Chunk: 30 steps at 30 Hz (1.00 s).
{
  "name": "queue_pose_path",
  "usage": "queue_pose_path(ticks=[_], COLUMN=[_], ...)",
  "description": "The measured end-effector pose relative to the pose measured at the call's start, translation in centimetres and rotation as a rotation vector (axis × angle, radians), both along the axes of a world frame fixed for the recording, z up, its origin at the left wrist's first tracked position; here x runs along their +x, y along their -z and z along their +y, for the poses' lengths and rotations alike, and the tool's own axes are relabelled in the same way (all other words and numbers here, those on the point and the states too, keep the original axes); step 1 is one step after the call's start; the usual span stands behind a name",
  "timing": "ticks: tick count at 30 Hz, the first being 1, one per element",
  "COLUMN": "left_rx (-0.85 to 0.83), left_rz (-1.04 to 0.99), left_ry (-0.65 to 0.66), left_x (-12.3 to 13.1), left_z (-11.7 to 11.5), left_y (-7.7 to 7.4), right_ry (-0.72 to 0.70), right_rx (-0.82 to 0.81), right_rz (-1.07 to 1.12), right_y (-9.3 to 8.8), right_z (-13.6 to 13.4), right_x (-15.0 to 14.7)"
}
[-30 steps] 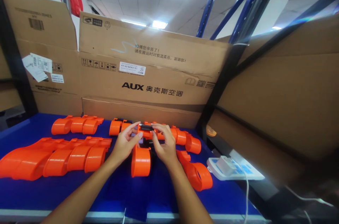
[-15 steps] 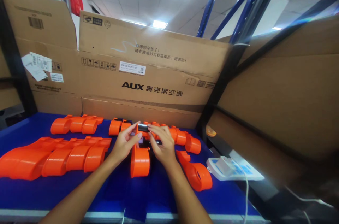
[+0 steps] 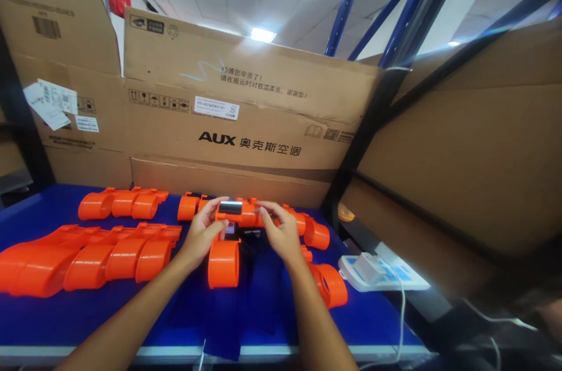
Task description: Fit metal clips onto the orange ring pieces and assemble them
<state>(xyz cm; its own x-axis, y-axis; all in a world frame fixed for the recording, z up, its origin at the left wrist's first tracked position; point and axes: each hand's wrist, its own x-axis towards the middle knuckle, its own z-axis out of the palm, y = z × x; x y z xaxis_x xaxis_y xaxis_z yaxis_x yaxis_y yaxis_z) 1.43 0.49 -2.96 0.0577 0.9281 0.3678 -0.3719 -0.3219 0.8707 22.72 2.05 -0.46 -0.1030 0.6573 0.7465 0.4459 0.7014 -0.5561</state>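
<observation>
An orange tape dispenser [image 3: 223, 264] is in my left hand [image 3: 202, 236], whose thumb and fingers grip its upper end. The dispenser's round loop hangs below that grip. Across its top lies a black blade piece [image 3: 230, 208] with a silver toothed edge. Just right of the blade is my right hand [image 3: 281, 233], its thumb and forefinger drawn close together. Whatever lies between those fingertips is too small to make out. Behind both hands a row of orange dispensers [image 3: 317, 236] stands on the blue table, partly covered by my fingers.
More orange dispensers [image 3: 120, 257] are lined up in two rows on the left of the blue table [image 3: 132, 324]. One dispenser [image 3: 333, 286] lies beside my right forearm. A white power strip [image 3: 381, 271] with a cable sits at the right edge. A cardboard sheet [image 3: 246, 143] walls the back.
My right hand has come off the black blade piece and moved right, uncovering its toothed edge. The held dispenser has shifted slightly left with my left hand. The whole view has shifted a little.
</observation>
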Motion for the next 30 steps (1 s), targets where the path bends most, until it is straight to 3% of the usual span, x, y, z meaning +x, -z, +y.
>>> queue_pose_path(ticks=[6, 12, 21, 30], left_rx=[-0.037, -0.031, -0.035, -0.019], left_rz=[-0.048, -0.03, 0.013, -0.005], left_ry=[0.016, 0.023, 0.003, -0.018], left_x=[-0.2, -0.1, -0.2, -0.1], left_z=[0.2, 0.3, 0.5, 0.5], left_y=[0.1, 0.1, 0.4, 0.3], right_ry=[0.08, 0.043, 0.082, -0.138], right_rx=[-0.149, -0.227, -0.187, -0.298], right_rz=[-0.467, -0.571, -0.522, 0.007], right_y=[0.8, 1.3, 1.0, 0.5], right_z=[0.8, 0.5, 0.5, 0.7], right_x=[1.9, 1.4, 1.4, 0.6])
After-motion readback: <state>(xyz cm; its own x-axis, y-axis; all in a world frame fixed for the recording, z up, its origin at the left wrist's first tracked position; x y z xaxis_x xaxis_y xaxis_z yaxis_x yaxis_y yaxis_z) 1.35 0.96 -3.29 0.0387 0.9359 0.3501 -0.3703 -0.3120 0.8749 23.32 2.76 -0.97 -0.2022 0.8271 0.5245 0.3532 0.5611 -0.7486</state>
